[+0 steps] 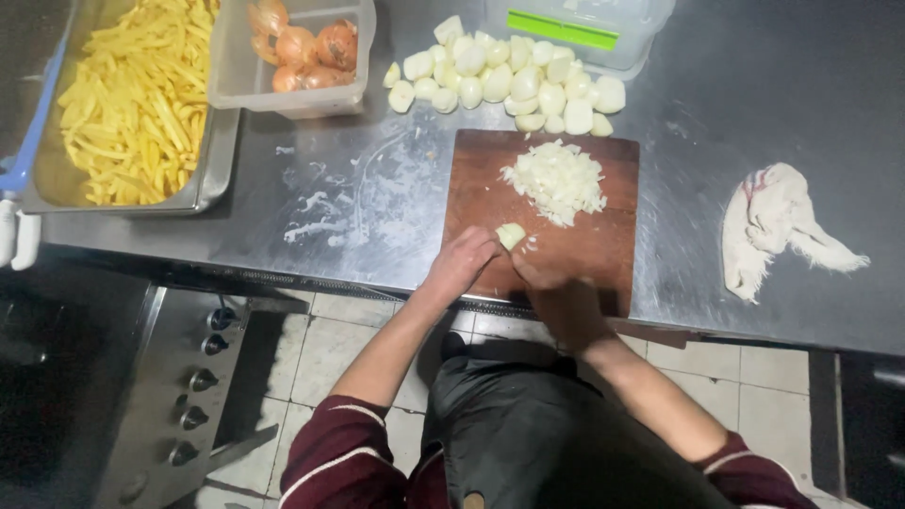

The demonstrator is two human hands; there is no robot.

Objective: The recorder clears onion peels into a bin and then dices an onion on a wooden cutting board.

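Note:
A brown wooden cutting board lies on the steel counter. A heap of chopped white onion sits on its far half. Near the board's front edge my left hand holds a small onion piece against the wood. My right hand is closed just to the right of that piece; whatever it grips is hidden. Beyond the board lies a group of several peeled onion halves.
A steel tray of raw potato sticks stands at the far left, with a clear tub of unpeeled onions beside it. A lidded plastic box is at the back. A crumpled white cloth lies right. Cooker knobs sit below left.

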